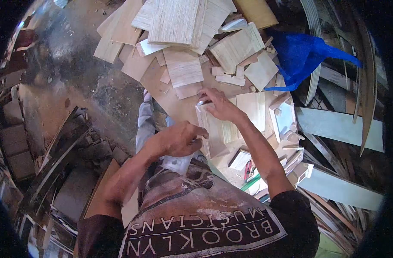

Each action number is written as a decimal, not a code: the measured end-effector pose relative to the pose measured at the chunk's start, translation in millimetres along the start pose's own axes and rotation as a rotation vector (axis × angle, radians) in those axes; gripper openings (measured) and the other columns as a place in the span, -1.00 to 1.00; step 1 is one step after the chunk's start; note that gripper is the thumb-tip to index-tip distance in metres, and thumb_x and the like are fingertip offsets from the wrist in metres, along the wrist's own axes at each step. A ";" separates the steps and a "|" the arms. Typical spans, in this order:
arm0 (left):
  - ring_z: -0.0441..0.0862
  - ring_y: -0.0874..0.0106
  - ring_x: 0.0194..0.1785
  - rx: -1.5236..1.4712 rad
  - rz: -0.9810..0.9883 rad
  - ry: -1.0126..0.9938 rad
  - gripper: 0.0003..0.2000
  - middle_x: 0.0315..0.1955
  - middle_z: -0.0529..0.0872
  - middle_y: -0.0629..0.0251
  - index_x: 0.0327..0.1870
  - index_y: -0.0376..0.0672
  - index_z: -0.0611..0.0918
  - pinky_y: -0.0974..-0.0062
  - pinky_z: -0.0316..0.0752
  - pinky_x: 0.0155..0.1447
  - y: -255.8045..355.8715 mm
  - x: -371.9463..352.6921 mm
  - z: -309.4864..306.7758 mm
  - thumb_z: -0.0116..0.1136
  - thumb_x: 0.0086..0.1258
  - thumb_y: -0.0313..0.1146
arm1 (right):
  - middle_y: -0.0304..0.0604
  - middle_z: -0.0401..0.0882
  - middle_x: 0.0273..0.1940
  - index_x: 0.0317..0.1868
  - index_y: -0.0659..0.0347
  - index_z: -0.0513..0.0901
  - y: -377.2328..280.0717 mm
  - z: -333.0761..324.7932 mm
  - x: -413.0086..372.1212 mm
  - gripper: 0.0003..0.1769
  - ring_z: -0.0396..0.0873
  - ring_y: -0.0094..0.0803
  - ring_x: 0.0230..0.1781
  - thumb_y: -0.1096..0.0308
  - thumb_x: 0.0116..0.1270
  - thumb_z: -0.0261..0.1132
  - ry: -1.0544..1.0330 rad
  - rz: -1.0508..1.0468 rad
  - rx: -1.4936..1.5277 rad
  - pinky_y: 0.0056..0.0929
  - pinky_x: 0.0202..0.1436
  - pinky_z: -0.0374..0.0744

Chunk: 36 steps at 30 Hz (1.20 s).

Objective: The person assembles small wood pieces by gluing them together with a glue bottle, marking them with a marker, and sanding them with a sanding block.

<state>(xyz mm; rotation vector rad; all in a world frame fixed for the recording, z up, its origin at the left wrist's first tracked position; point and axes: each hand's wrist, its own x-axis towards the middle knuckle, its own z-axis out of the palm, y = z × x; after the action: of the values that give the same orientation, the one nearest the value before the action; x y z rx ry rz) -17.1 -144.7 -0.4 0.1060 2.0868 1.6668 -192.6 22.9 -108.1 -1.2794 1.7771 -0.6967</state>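
Note:
My right hand (220,104) bends over the far end of a pale, box-like wooden piece (211,139), fingers curled on its corner. A small shiny whitish spot shows by those fingertips; I cannot make out what it is. My left hand (183,138) is closed, fingers curled, close to the near left edge of the same wooden piece. Whatever may be between its fingers is hidden. Just right of the piece lies a light wooden board (251,107). Red-handled pliers (247,170) rest near a dark-edged tray or box (239,160) below it.
Wooden boards (175,21) and offcuts are piled at the far side of the worktable (166,92). A blue plastic bag (302,56) sits at its right. A six-sided frame (284,117) stands at the right edge. Long planks (340,124) and scrap wood (82,148) lie around.

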 end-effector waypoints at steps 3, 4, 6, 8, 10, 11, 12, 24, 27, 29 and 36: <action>0.67 0.02 -0.20 0.003 -0.024 0.017 -0.70 -0.31 0.71 -0.07 -0.02 -0.25 0.65 0.17 0.53 -0.06 0.7 -4.3 1.3 0.11 0.20 -0.46 | -0.13 0.57 0.03 0.24 0.12 0.37 -2.9 -2.0 -3.2 -0.42 0.40 -0.11 0.22 0.46 0.20 0.32 0.027 -0.016 -0.110 -0.04 0.28 0.30; 0.67 0.02 -0.19 -0.012 -0.033 0.024 -0.69 -0.32 0.71 -0.07 -0.02 -0.25 0.65 0.16 0.52 -0.05 0.6 -6.0 0.3 0.11 0.20 -0.47 | -0.15 0.57 0.04 0.25 0.11 0.39 -6.2 -3.8 -3.9 -0.42 0.42 -0.11 0.19 0.41 0.21 0.35 0.072 -0.050 -0.224 -0.06 0.26 0.32; 0.67 0.01 -0.20 -0.004 -0.083 0.016 -0.69 -0.32 0.71 -0.07 -0.02 -0.25 0.65 0.16 0.52 -0.06 1.5 -9.3 -3.8 0.12 0.19 -0.47 | -0.16 0.57 0.04 0.24 0.11 0.40 -14.9 -11.4 -6.3 -0.41 0.43 -0.13 0.18 0.38 0.20 0.37 0.032 -0.023 -0.241 -0.08 0.24 0.33; 0.67 0.00 -0.20 0.001 -0.132 0.008 -0.68 -0.33 0.70 -0.08 -0.01 -0.25 0.64 0.15 0.53 -0.06 5.6 -10.7 -6.4 0.12 0.18 -0.46 | -0.16 0.57 0.03 0.24 0.11 0.42 -15.6 -14.1 -7.4 -0.40 0.43 -0.15 0.17 0.34 0.19 0.40 -0.011 0.004 -0.259 -0.10 0.22 0.34; 0.67 -0.02 -0.21 0.043 -0.138 0.040 -0.69 -0.33 0.70 -0.10 -0.05 -0.28 0.65 0.14 0.54 -0.06 15.4 -11.2 -7.5 0.13 0.16 -0.47 | -0.18 0.57 0.02 0.22 0.10 0.44 -13.8 -13.0 -8.4 -0.40 0.45 -0.19 0.15 0.31 0.16 0.42 0.012 -0.053 -0.337 -0.12 0.22 0.33; 0.67 -0.02 -0.21 0.044 -0.137 0.041 -0.69 -0.33 0.70 -0.10 -0.05 -0.28 0.65 0.14 0.54 -0.06 13.3 -9.1 -2.3 0.13 0.16 -0.47 | -0.18 0.57 0.02 0.22 0.10 0.44 -12.7 -13.3 -9.4 -0.40 0.45 -0.19 0.15 0.31 0.16 0.42 0.012 -0.054 -0.338 -0.12 0.22 0.33; 0.67 -0.03 -0.22 0.077 -0.070 0.059 -0.70 -0.34 0.70 -0.11 -0.07 -0.30 0.65 0.12 0.54 -0.06 11.3 -4.8 4.0 0.13 0.16 -0.47 | -0.15 0.57 0.01 0.23 0.11 0.43 -14.3 -15.2 -9.7 -0.40 0.48 -0.19 0.11 0.35 0.17 0.41 0.014 -0.064 -0.367 -0.13 0.18 0.37; 0.75 0.07 -0.24 0.385 -0.146 0.008 -0.83 -0.39 0.75 -0.04 -0.41 -0.23 0.74 0.18 0.65 -0.10 30.8 112.4 93.8 0.18 0.12 -0.33 | -0.25 0.49 -0.28 0.25 0.24 0.34 -11.0 -48.0 4.2 -0.41 0.46 -0.57 -0.44 0.46 0.21 0.30 -0.104 0.607 0.853 -0.57 -0.44 0.41; 0.77 0.14 -0.29 0.512 -0.234 0.189 -0.86 -0.45 0.77 0.09 -0.45 -0.17 0.76 0.26 0.66 -0.19 28.3 140.1 114.1 0.21 0.11 -0.34 | -0.29 0.41 -0.38 0.27 0.23 0.33 -16.5 -44.4 8.5 -0.40 0.41 -0.58 -0.52 0.42 0.23 0.31 -0.130 0.711 0.795 -0.58 -0.51 0.36; 0.77 0.18 -0.30 0.520 -0.265 0.177 -0.86 -0.44 0.77 0.10 -0.44 -0.16 0.77 0.29 0.66 -0.23 23.0 155.4 119.9 0.22 0.11 -0.34 | -0.34 0.35 -0.46 0.27 0.20 0.33 -15.8 -42.6 7.9 -0.40 0.36 -0.60 -0.56 0.39 0.23 0.33 -0.109 0.774 0.767 -0.58 -0.52 0.34; 0.77 0.30 -0.29 0.605 -0.213 0.251 -0.86 -0.42 0.79 0.15 -0.42 -0.12 0.79 0.37 0.62 -0.32 10.3 167.5 131.3 0.21 0.15 -0.34 | -0.26 0.40 -0.47 0.33 0.37 0.22 -17.7 -46.7 2.9 -0.31 0.40 -0.54 -0.67 0.50 0.18 0.22 -0.079 0.917 0.819 -0.56 -0.71 0.23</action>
<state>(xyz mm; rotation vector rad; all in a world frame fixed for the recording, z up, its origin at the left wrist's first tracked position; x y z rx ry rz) -115.9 33.7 -62.5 -0.1374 2.6240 0.9238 -224.4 13.2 -70.8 0.0805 1.5134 -0.6794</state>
